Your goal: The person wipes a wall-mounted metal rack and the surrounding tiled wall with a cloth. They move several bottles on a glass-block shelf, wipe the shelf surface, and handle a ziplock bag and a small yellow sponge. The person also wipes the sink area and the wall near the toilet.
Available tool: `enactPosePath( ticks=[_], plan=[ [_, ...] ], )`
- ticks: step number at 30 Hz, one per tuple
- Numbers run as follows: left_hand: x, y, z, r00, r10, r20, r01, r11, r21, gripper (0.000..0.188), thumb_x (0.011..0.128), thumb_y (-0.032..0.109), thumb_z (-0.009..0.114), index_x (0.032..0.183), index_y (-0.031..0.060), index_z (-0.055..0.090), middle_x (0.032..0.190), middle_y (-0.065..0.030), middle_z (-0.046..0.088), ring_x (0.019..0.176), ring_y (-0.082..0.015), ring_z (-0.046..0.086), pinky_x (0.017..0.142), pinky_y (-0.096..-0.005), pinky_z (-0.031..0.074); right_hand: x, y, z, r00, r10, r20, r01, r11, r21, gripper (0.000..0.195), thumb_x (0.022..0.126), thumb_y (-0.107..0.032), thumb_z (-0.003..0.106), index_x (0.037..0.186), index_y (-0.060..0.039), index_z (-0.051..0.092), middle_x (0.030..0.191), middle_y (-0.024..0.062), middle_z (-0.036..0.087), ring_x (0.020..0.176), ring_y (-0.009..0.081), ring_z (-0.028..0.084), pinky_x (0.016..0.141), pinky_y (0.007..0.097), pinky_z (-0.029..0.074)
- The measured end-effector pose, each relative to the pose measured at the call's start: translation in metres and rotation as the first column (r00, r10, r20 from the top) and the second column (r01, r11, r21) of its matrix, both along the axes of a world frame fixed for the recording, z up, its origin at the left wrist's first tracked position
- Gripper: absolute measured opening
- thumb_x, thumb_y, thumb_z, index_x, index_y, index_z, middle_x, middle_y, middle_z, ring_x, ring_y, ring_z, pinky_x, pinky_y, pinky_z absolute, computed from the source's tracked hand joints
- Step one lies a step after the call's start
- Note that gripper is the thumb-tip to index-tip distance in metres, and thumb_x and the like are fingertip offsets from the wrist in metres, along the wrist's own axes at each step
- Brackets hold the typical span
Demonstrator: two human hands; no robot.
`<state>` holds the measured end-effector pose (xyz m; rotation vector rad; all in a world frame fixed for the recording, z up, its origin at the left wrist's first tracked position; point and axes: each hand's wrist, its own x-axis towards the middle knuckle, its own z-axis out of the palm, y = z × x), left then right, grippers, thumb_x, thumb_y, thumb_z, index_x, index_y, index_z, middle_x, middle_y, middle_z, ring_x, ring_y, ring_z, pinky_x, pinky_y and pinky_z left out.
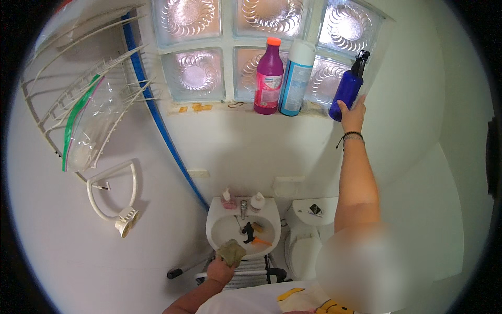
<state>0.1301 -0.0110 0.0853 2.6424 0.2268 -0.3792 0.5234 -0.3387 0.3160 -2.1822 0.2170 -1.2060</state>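
Observation:
My right hand (353, 115) grips the lower part of a blue spray bottle (347, 88) with a black trigger head, at the right end of the ledge under the glass-block window. To its left on the ledge stand a white-capped blue aerosol can (296, 80) and a purple bottle (269, 80) with an orange cap. My left hand (220, 271) holds a crumpled greenish cloth (232, 252) at the front rim of the white sink (213, 223). In the basin lie a black object (248, 232), an orange-handled tool (261, 241) and a small brownish thing.
Two pump bottles, one of them pink (228, 200), flank the faucet (243, 209). A toilet (304, 255) with small items on its tank (329, 219) stands right of the sink. A wire rack (43, 131) holding a zip bag (94, 129) and a white towel ring (91, 196) are at left.

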Motion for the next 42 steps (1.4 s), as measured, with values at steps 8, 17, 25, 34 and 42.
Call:
enactPosePath(
  ticks=[8,17,25,34,42],
  plan=[
    [-0.001,0.006,-0.007,0.999,0.031,-0.014,-0.032,0.999,-0.035,0.034,0.076,0.034,0.052,0.098,0.0080,0.058,0.100,-0.0160,0.053,0.086,-0.0318,0.055,0.074,-0.0400,0.046,-0.068,0.146,-0.031,0.850,0.527,-0.008,-0.431,0.685,-0.587,0.038,0.067,-0.012,0.059,0.104,-0.0028,0.052,0.117,0.0162,0.041,0.112,0.0326,0.037,0.091,0.0470,0.030],
    [-0.004,0.006,-0.011,0.993,-0.023,0.116,0.022,1.000,0.004,0.036,0.076,0.039,0.051,0.094,0.0091,0.060,0.088,-0.0156,0.057,0.078,-0.0314,0.057,0.069,-0.0406,0.046,-0.030,0.201,-0.024,0.925,0.354,-0.139,-0.288,0.415,-0.863,0.042,0.070,-0.034,0.061,0.103,-0.0103,0.055,0.133,0.0045,0.029,0.126,0.0249,0.018,0.093,0.0583,0.020],
    [0.001,-0.003,0.010,0.999,0.040,0.022,-0.041,0.999,0.020,0.038,0.076,0.040,0.050,0.096,0.0090,0.059,0.091,-0.0146,0.057,0.079,-0.0300,0.058,0.067,-0.0401,0.047,-0.037,0.186,-0.028,0.921,0.352,-0.167,-0.289,0.331,-0.898,0.053,0.070,-0.035,0.059,0.114,-0.0077,0.048,0.133,0.0064,0.029,0.126,0.0249,0.018,0.097,0.0515,0.019],
    [0.004,-0.005,0.040,0.992,0.118,-0.043,-0.120,0.991,-0.064,0.040,0.078,0.040,0.048,0.105,0.0121,0.055,0.099,-0.0147,0.054,0.086,-0.0300,0.056,0.073,-0.0406,0.046,-0.010,0.220,-0.030,0.881,0.398,-0.256,-0.369,0.239,-0.898,0.058,0.074,-0.033,0.056,0.123,-0.0073,0.037,0.127,0.0133,0.035,0.120,0.0257,0.029,0.098,0.0426,0.024],
    [0.010,0.000,0.022,0.990,0.027,-0.137,-0.042,0.993,-0.108,0.044,0.080,0.041,0.046,0.114,0.0136,0.048,0.110,-0.0134,0.051,0.095,-0.0298,0.052,0.080,-0.0397,0.043,-0.002,0.249,-0.025,0.809,0.447,-0.381,-0.566,0.418,-0.711,0.041,0.078,-0.043,0.049,0.094,-0.0052,0.054,0.092,0.0093,0.052,0.088,0.0247,0.052,0.071,0.0405,0.043]
  ],
)
